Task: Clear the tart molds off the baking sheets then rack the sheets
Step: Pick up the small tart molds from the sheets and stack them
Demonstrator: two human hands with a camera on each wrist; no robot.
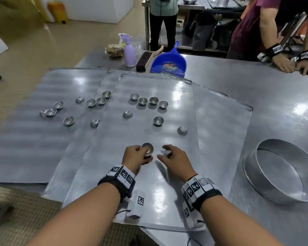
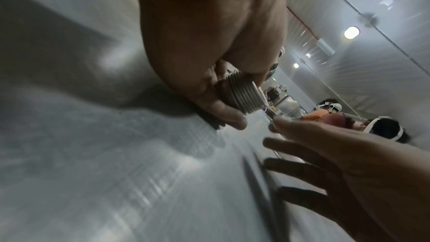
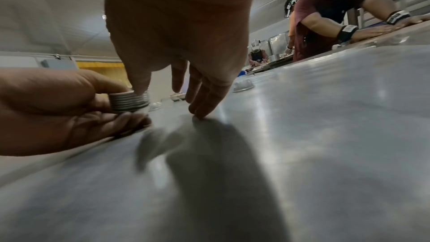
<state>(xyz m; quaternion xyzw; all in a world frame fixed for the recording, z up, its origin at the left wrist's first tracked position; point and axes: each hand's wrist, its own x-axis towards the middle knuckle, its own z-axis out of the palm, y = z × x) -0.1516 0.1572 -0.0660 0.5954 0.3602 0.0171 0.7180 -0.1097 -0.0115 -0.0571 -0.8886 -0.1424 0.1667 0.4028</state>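
Tart molds (image 1: 147,149) stacked in left hand (image 1: 134,156), gathering underway.
Right hand (image 1: 174,161) hovers loose-fingered; next, reach the mold (image 1: 182,130) near the sheet's (image 1: 149,201) right edge.

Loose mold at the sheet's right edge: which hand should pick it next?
Right. The left hand already grips the stack of molds, while the right hand is empty, fingers relaxed, and on the same side as the loose mold.

- L hand (image 1: 134,158): fingers and thumb curled, held low, a stack gripped.
- R hand (image 1: 174,161): fingers spread, relaxed; nothing gripped, apparently (blurred).
- Both forearms extended fwd; tagged bands worn at wrists.
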